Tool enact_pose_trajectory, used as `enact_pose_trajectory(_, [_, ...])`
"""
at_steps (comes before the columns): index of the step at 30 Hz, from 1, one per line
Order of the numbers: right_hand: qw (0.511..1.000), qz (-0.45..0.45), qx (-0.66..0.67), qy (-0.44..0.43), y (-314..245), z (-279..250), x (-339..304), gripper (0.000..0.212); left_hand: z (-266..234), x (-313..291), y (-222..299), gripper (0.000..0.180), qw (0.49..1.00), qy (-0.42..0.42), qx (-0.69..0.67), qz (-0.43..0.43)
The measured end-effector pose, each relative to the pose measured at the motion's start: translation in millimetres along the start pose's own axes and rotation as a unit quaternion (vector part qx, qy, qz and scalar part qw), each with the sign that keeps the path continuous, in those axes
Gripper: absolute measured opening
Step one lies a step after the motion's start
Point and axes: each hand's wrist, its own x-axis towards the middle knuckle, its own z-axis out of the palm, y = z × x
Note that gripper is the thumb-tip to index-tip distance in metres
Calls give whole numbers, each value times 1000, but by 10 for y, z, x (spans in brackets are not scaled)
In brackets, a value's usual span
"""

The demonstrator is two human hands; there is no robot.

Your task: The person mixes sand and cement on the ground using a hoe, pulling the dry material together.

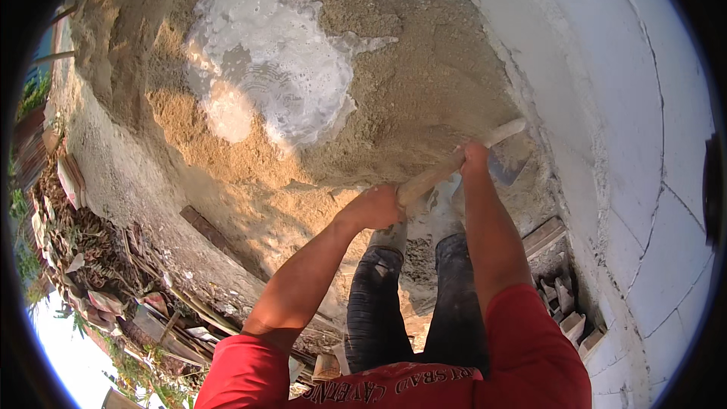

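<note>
Both my hands are closed around a thick wooden tool handle (432,180), which slants up to the right across my legs. My left hand (381,207) grips its lower left part. My right hand (475,157) wraps it farther up, short of the pale right end. Beside my right forearm lies a flat grey-blue metal blade (506,169), partly hidden; whether it joins this handle I cannot tell. Beyond my hands spreads a heap of brown sand (409,83). A pool of whitish, foamy liquid (291,68) sits in its hollow, apart from the handle.
A pale block wall (628,121) runs along the right side. Broken pieces (564,303) lie beside my right arm, below a short board (544,236). At the left, a plank (219,238) rests by the sand, with rubble and sticks (144,288) farther out.
</note>
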Motion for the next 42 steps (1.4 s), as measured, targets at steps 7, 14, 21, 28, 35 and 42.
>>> enact_pose_trajectory(7, [990, 15, -27, -136, 205, 1383, -1747, 11, -944, -1603, -289, 51, 992, 105, 40, -60])
enact_pose_trajectory(14, [975, 61, 42, -211, 333, 1626, -3613, 15, -1221, -3316, -381, 40, 980, 161, 40, -106])
enact_pose_trajectory(21, [939, -12, 155, -307, 606, 1306, -4579, 50, -1230, -3898, -955, 40, 987, 121, -81, -69])
enact_pose_trajectory(28, [995, 22, -30, -90, 479, -481, -2511, 19, 877, -2052, -1050, 51, 939, -107, -325, -32])
enact_pose_trajectory(35, [994, 29, -107, -8, 486, -993, -756, 13, 1590, -469, -723, 49, 988, -59, -143, 19])
enact_pose_trajectory(42, [962, 164, 103, -192, 1438, 502, -1483, 10, -177, -1655, -925, 35, 994, 40, 63, -81])
